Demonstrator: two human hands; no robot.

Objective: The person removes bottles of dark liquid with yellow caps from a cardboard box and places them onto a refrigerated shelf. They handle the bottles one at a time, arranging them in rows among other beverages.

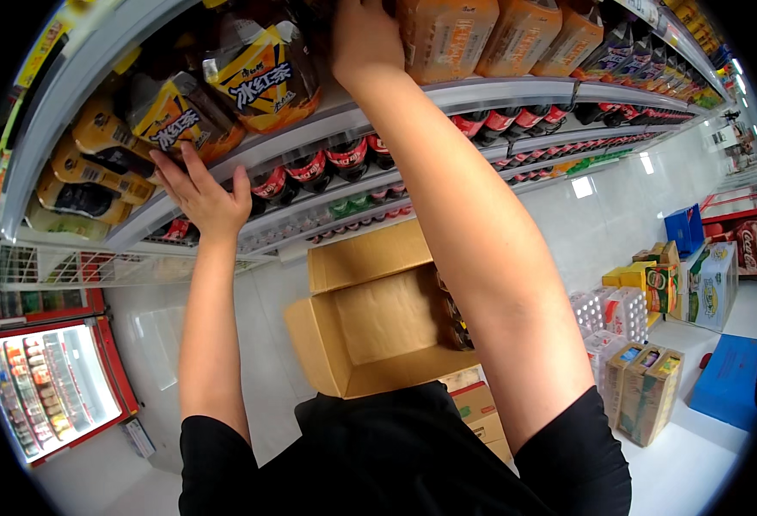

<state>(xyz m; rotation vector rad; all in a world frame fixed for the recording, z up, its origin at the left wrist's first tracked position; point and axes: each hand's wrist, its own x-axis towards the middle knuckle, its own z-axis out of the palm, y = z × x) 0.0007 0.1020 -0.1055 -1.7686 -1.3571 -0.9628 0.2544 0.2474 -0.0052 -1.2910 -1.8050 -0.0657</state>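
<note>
My left hand (205, 197) is at the front rail of the upper shelf (327, 119), its fingers spread. Its fingertips are at the base of a large plastic bottle of dark tea (181, 122) with a yellow label; whether they touch it, I cannot tell. A second bottle of this kind (262, 71) stands just to the right. Deep in the gap beyond that bottle reaches my right hand (368, 45), beside large bottles of orange-coloured drink (449, 42). Its fingers run out at the top of the picture, so any grip is hidden.
Below my arms stands an open cardboard box (385, 316), a few dark bottles (457, 322) at its right side. Cola bottles (346, 158) line the lower shelf. A lit drinks fridge (56, 387) stands at left. Shrink-wrapped packs (623, 313) and cartons (646, 393) sit on the right.
</note>
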